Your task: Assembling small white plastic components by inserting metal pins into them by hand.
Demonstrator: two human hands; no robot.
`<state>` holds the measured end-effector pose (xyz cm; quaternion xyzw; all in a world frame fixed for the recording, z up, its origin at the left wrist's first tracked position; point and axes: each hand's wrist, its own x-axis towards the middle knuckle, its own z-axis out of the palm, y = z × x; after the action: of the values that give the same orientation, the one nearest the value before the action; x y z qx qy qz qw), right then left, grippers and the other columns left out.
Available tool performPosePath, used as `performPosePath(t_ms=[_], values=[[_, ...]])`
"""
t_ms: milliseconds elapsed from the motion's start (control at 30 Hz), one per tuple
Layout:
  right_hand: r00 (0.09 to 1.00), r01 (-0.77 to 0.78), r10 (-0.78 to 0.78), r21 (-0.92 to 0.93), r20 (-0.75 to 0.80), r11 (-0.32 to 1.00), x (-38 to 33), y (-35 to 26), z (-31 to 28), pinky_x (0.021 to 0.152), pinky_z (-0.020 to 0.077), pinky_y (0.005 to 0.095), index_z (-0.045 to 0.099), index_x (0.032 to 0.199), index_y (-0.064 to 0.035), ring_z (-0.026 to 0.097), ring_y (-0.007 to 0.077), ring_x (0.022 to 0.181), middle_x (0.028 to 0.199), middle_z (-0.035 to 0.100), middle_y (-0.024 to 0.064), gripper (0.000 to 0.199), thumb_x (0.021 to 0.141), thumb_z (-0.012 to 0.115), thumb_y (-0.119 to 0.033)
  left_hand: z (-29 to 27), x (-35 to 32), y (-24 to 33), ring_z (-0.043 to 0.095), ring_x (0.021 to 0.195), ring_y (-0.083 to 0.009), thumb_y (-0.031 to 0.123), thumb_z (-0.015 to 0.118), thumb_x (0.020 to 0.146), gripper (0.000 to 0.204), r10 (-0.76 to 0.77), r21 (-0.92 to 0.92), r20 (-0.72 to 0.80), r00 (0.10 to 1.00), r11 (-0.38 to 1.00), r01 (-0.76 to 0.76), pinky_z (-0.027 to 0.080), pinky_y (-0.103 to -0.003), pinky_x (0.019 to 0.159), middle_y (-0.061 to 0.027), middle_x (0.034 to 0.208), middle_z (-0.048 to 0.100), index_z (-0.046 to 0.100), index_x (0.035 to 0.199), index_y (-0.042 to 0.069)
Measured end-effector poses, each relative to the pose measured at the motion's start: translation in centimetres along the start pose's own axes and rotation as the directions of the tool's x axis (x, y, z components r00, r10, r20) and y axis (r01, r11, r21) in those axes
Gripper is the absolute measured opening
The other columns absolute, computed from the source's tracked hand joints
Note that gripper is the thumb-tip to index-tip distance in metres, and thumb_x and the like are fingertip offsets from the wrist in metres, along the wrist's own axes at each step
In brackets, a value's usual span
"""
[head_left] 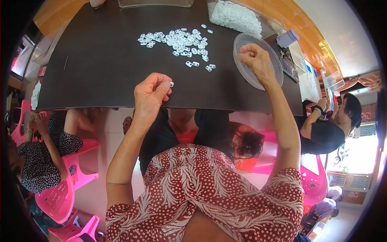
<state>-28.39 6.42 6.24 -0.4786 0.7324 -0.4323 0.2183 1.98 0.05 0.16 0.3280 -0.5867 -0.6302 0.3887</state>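
Note:
My left hand (151,96) is closed in a pinch near the table's front edge, and a small white plastic piece (172,84) sticks out between thumb and forefinger. Over a round, shallow, clear plastic dish or lid (258,83) is my right hand (257,61), its fingers curled together. Whatever they may hold is too small to make out. Farther back lies a loose pile of small white oval plastic pieces (183,39) with holes in them. A few strays lie apart from the pile, toward my right hand.
A clear box (211,11) full of white pieces stands at the far right of the dark table (92,72). Beside the dish are a purple-lidded container (288,37) and a phone-like flat object (289,68). People sit on both sides, on pink chairs (56,201).

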Motion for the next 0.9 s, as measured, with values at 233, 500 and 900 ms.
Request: performPosePath(t_ms=[233, 500, 900], values=[[0.948, 0.265, -0.258, -0.014, 0.187, 0.964, 1.7, -0.6, 8.0, 0.058, 0.0407, 0.0215, 0.062, 0.088, -0.0001, 0.052, 0.0067, 0.064, 0.072, 0.060, 0.0012, 0.011, 0.079, 0.062, -0.006, 0.1, 0.2, 0.2, 0.052, 0.061, -0.0034, 0.006, 0.057, 0.086, 0.008, -0.018, -0.037, -0.024, 1.000, 0.999, 0.017, 0.041, -0.017, 0.051, 0.0007, 0.071, 0.059, 0.063, 0.089, 0.001], [0.902, 0.425, -0.394, -0.201, 0.174, 0.883, 2.5, 0.1, 9.9, 0.060, 0.0445, 0.0266, 0.062, 0.091, 0.0004, 0.058, 0.0153, 0.065, 0.075, 0.064, 0.0098, 0.012, 0.082, 0.056, -0.006, -0.2, 0.1, -0.1, 0.050, 0.056, -0.0030, 0.008, 0.056, 0.086, 0.008, -0.057, -0.122, -0.020, 0.998, 0.991, 0.054, 0.037, -0.016, 0.047, 0.0010, 0.069, 0.058, 0.062, 0.089, 0.003], [0.886, 0.456, -0.380, -0.342, 0.267, 0.822, 2.5, -1.1, 10.4, 0.061, 0.0459, 0.0342, 0.064, 0.078, 0.0001, 0.059, 0.0242, 0.065, 0.072, 0.061, 0.0146, 0.011, 0.076, 0.060, -0.010, -0.2, 0.1, -0.6, 0.049, 0.058, -0.0028, 0.011, 0.058, 0.089, 0.011, -0.016, -0.115, -0.008, 1.000, 0.993, 0.015, 0.037, -0.015, 0.048, 0.0004, 0.073, 0.058, 0.061, 0.094, 0.002]])
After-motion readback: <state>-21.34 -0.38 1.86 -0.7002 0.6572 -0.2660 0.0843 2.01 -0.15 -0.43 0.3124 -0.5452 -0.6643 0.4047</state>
